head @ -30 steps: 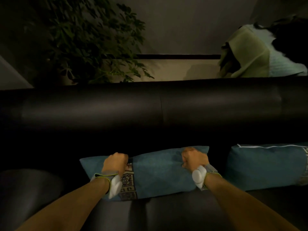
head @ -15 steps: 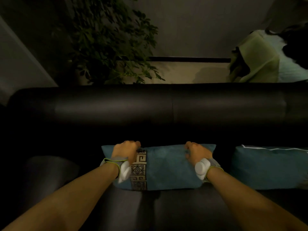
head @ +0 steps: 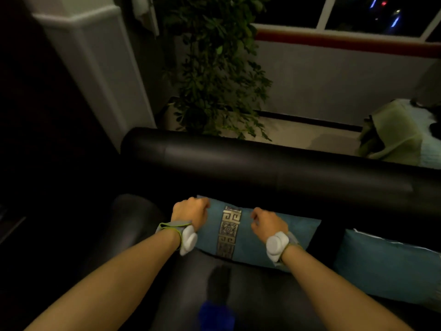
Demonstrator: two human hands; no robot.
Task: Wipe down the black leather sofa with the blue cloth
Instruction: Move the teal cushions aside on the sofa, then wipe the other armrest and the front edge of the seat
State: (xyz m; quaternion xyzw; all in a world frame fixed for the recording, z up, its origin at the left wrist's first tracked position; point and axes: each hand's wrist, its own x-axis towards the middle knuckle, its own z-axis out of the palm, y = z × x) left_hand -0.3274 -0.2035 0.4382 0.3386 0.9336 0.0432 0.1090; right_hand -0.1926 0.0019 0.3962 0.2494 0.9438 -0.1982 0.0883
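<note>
The black leather sofa [head: 262, 161] fills the middle of the view, its rolled backrest running left to right. A teal cushion with a patterned band [head: 230, 232] leans against the backrest on the seat. My left hand [head: 189, 212] grips the cushion's upper left corner. My right hand [head: 267, 224] rests curled on the cushion to the right of the band; whether it grips the fabric is unclear. The blue cloth [head: 216, 315] lies on the seat at the bottom edge, between my forearms, blurred.
A second teal cushion [head: 386, 263] sits on the seat at right. The sofa's left armrest [head: 133, 216] is beside my left hand. Behind the backrest stand a leafy plant [head: 214, 75], a white pillar [head: 95, 68] and a green cloth pile [head: 393, 134].
The cushion has moved left toward the armrest with both hands. My right hand now sits nearer the patterned band. The view has tilted up and the blue cloth has come into sight.
</note>
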